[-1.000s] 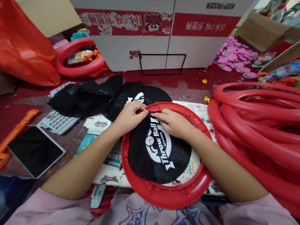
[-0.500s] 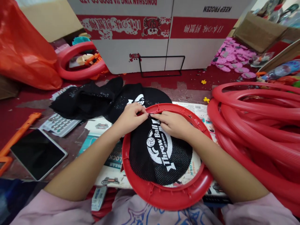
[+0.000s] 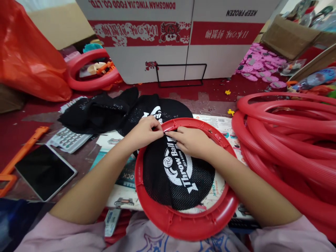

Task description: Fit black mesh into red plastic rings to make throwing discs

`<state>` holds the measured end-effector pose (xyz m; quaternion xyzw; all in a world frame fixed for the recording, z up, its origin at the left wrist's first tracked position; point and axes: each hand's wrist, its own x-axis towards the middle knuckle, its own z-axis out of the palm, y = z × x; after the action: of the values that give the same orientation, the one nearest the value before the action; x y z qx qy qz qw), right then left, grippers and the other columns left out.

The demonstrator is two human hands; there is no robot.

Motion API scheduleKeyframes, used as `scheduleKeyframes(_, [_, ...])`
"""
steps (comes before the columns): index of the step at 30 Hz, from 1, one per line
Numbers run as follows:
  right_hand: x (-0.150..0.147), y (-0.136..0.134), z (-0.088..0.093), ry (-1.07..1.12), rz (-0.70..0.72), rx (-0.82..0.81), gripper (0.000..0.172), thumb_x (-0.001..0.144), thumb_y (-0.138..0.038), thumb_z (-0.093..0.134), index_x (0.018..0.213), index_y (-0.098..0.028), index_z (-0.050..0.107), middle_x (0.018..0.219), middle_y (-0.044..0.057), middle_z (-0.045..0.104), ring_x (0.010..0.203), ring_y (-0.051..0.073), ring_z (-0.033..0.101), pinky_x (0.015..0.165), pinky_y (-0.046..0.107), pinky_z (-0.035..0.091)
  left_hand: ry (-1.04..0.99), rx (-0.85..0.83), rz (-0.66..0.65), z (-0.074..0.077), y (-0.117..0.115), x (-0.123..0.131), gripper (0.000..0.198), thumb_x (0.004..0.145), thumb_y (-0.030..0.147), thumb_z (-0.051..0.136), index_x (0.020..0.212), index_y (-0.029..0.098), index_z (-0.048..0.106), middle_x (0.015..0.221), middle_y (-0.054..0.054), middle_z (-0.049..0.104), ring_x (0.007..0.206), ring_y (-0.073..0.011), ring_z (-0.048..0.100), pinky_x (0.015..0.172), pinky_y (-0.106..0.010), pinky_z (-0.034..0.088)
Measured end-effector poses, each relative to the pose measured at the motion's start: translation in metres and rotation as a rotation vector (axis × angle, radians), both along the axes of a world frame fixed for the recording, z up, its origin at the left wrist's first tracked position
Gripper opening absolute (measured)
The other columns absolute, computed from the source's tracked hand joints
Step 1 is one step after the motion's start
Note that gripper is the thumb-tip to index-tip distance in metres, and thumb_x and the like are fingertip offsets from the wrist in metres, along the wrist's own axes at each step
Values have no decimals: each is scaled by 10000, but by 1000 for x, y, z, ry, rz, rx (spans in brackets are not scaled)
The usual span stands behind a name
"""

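Note:
A red plastic ring (image 3: 183,225) lies before me, its ribbed, pegged side up. Inside it spreads a round black mesh net (image 3: 154,175) printed in white with "Throw Ball" and a ball emblem. My left hand (image 3: 147,132) is closed in a pinch on the mesh edge at the ring's upper left inner rim. Fingertips of my right hand (image 3: 193,140) press together on that same edge, just right of the left fingers. Exactly how the edge sits on the pegs there is hidden by my fingers. More black mesh pieces (image 3: 173,106) lie behind the ring.
Several red rings (image 3: 283,129) are stacked at right. On the left are a tablet (image 3: 46,171), an orange plastic frame (image 3: 25,150) and a calculator-like keypad (image 3: 67,138). A white carton (image 3: 131,57) stands at the back behind a black wire frame (image 3: 181,85). Pink pieces (image 3: 262,64) are heaped at back right.
Both hands have shifted slightly left and down along the rim, still pinching the mesh edge. The net's left side has moved a little left with them.

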<state>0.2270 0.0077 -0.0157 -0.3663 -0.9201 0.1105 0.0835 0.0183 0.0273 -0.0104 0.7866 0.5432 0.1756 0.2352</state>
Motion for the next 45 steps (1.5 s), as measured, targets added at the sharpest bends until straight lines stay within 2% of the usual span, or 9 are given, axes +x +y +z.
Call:
scheduleKeyframes(3, [0,1,0,118,27,-63,368,880,-157,467,1205,-177,638,1041,95,656,910,189,591,780,298,447,-14,-46,-7,5,-2,-4,161,698,275,515,669,173,636,741,-21,636,764,-188,579,745,-315,453])
scheduleKeyframes(5, [0,3,-1,195,30,-108,304,862,-124,481,1081,-146,692,994,90,671,901,176,598,804,290,454,-44,-57,77,8,-3,-4,154,704,268,517,710,173,638,776,-21,645,749,-187,584,697,-301,461])
scheduleKeyframes(8, [1,4,-3,302,14,-103,269,838,-95,502,1003,-141,708,955,77,689,889,166,608,817,286,463,-100,61,141,9,-4,0,190,736,284,519,779,166,662,898,-52,654,870,-211,601,801,-331,482])
scheduleKeyframes(11, [1,4,-5,362,-38,-68,272,833,-97,510,1009,-142,712,961,78,694,888,170,617,823,292,473,-179,52,33,5,-3,5,245,777,333,525,810,161,696,1049,-84,661,1023,-228,599,973,-377,439])
scheduleKeyframes(15, [1,4,-7,362,-119,-30,277,829,-109,514,1011,-126,723,965,93,688,885,186,627,805,295,487,-183,-14,-56,2,-2,9,252,769,354,565,814,163,723,1138,-101,651,1086,-253,588,1025,-427,411])
scheduleKeyframes(23, [1,6,-9,374,-163,-14,309,842,-118,488,1044,-142,720,953,83,698,900,197,625,827,318,486,-225,-11,-31,2,-3,9,225,752,364,603,719,166,704,1082,-91,675,1028,-252,609,993,-434,428])
scheduleKeyframes(31, [1,6,-13,384,-178,-24,369,828,-94,439,1071,-151,712,941,90,633,845,173,586,789,298,480,-232,-16,-8,-4,0,10,202,779,316,565,677,163,651,1047,-81,684,989,-232,618,960,-413,443])
scheduleKeyframes(38, [0,8,-14,335,-177,-35,410,842,-95,416,1140,-172,688,921,84,597,851,176,556,780,297,461,-182,36,16,-8,0,10,191,788,307,559,677,176,641,1017,-60,690,984,-217,613,936,-389,440])
scheduleKeyframes(45, [0,6,-11,203,-191,25,387,860,-126,441,1149,-186,692,891,88,587,804,182,524,695,288,413,-129,60,17,-9,1,11,203,801,318,546,678,183,635,1001,-46,683,993,-218,595,939,-388,429])
